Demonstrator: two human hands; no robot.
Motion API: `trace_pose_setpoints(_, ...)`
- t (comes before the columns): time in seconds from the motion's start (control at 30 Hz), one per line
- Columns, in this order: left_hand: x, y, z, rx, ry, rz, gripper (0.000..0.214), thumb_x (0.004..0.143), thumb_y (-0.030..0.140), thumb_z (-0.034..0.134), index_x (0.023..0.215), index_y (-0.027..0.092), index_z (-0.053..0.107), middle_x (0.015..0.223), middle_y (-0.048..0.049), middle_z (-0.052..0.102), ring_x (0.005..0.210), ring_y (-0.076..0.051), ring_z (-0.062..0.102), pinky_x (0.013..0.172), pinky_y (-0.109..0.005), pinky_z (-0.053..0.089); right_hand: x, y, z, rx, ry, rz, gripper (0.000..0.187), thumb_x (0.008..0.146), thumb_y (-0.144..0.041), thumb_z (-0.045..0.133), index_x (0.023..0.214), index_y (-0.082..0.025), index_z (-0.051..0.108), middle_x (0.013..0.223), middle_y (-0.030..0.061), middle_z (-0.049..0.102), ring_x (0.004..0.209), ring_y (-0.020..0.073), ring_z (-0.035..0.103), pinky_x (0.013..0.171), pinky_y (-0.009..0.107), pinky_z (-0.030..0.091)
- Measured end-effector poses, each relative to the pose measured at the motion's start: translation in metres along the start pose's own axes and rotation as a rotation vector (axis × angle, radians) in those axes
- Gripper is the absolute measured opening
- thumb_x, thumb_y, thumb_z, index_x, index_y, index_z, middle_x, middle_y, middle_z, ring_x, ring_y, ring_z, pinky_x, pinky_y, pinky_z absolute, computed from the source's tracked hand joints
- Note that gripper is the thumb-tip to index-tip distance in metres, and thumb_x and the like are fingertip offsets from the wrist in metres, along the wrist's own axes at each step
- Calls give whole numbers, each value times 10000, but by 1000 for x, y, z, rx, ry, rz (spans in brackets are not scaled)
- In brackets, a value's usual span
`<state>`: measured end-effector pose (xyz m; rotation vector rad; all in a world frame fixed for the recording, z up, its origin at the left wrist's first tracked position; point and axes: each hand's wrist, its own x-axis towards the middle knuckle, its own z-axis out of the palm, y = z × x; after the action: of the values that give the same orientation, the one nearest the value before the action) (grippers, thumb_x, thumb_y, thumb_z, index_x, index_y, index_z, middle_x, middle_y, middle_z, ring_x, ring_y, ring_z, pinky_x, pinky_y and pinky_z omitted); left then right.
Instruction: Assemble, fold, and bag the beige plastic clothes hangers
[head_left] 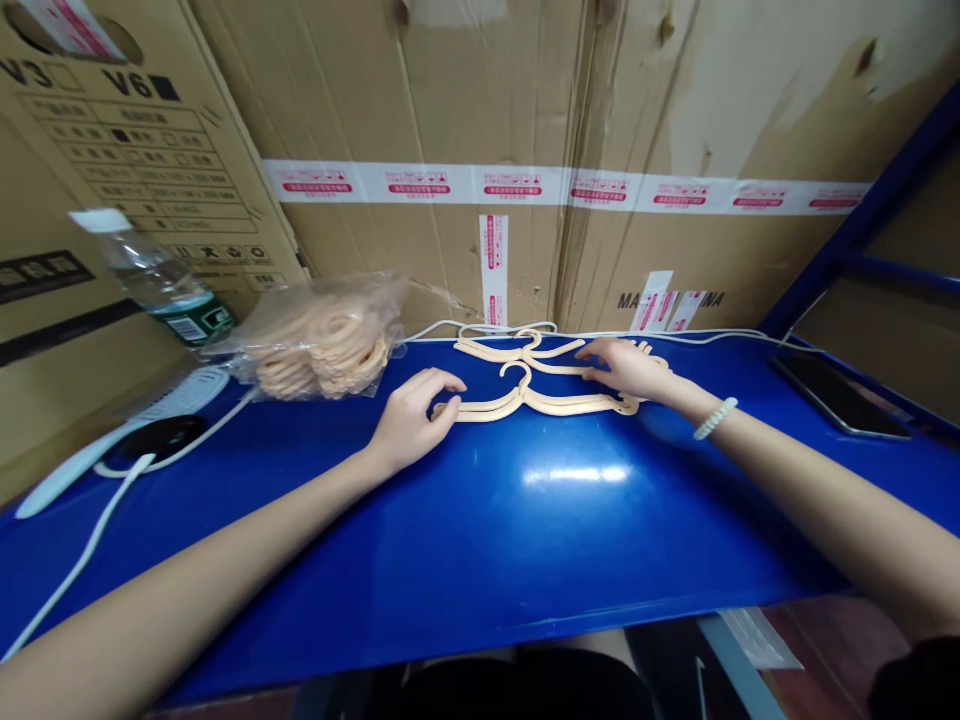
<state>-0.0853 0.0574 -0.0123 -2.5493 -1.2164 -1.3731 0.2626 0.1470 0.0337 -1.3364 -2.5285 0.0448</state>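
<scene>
Cream-coloured clothes hangers lie on the blue table in two groups. The front hanger has its hook pointing away from me, and its left end is partly behind my left hand. That hand is open, thumb and fingers apart around the hanger's end; whether it touches cannot be made out. Behind lie more hangers, overlapping each other. Over their right side hovers or rests my right hand, its thumb and forefinger apart with a gap between them. Its other fingers are partly hidden.
A clear plastic bag of hangers sits at the back left, beside a water bottle. A pale fly swatter, a black round pad and a white cable lie left. A phone lies right. Cardboard boxes wall the back.
</scene>
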Motion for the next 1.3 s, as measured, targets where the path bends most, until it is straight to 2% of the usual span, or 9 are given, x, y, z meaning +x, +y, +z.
trace_pose_setpoints(0.17, 0, -1, 1, -5, 20, 23, 132, 906, 148, 497, 948, 189, 615, 895, -63, 684, 861, -208, 658, 811, -355, 533, 16, 2, 5, -7, -35, -22, 132, 779, -184, 651, 872, -193, 744, 821, 44, 748, 720, 206, 672, 666, 290, 484)
trace_pose_setpoints(0.3, 0, -3, 1, -5, 40, 29, 139, 895, 130, 502, 944, 189, 618, 901, -63, 686, 865, -210, 661, 815, -357, 531, 15, 2, -8, -10, 29, -13, 86, 779, -230, 640, 782, -191, 717, 727, 37, 709, 635, 192, 631, 608, 290, 441)
trace_pose_setpoints(0.6, 5, 7, -3, 16, 213, 26, 173, 899, 115, 518, 1031, 165, 619, 982, -76, 684, 939, -217, 645, 871, -374, 532, -37, 1, -42, 134, 389, 33, 282, 856, -488, 649, 817, -209, 655, 733, 46, 647, 611, 186, 587, 582, 311, 447)
trace_pose_setpoints(0.73, 6, 17, -3, 55, 275, 18, 348, 921, 184, 566, 1267, 152, 539, 1253, -147, 606, 1208, -268, 562, 1028, -452, 484, -56, -11, -38, 296, 395, -2, 288, 856, -507, 683, 841, -224, 633, 752, 37, 643, 595, 175, 572, 561, 304, 453)
trace_pose_setpoints(0.83, 3, 22, 2, 33, 165, 14, 493, 944, 248, 588, 1407, 168, 437, 1386, -170, 521, 1298, -283, 510, 1096, -472, 435, -60, -23, -28, 310, 306, -91, 265, 875, -482, 677, 825, -226, 631, 736, 31, 619, 594, 165, 550, 545, 291, 438)
trace_pose_setpoints(0.97, -4, 22, 9, -74, -59, 56, 322, 1018, 194, 462, 1332, 179, 529, 1166, -118, 648, 1060, -213, 640, 936, -358, 524, -58, -36, -17, 305, 220, -179, 244, 895, -427, 654, 775, -215, 630, 717, 30, 615, 622, 161, 555, 543, 275, 428)
trace_pose_setpoints(1.1, -7, 21, 12, -104, -125, 88, 278, 1025, 124, 414, 1230, 157, 600, 1053, -96, 660, 967, -180, 641, 865, -298, 522, -59, -27, -24, 445, 99, -135, 251, 882, -448, 658, 817, -206, 656, 770, 38, 662, 653, 162, 598, 542, 265, 454)
trace_pose_setpoints(1.2, -7, 22, 11, -108, -140, 69, 274, 1021, 121, 432, 1235, 155, 600, 1058, -89, 651, 972, -174, 632, 879, -292, 510, -62, 1, -38, 445, 305, 64, 257, 881, -468, 646, 881, -214, 687, 815, 52, 700, 707, 192, 638, 622, 306, 504)
trace_pose_setpoints(1.3, -7, 24, 10, -106, -143, 47, 271, 1020, 139, 442, 1241, 161, 598, 1069, -87, 648, 984, -178, 629, 889, -298, 503, -63, 38, -44, 253, 453, 193, 209, 854, -416, 651, 914, -227, 719, 870, 70, 728, 789, 243, 673, 724, 370, 535)
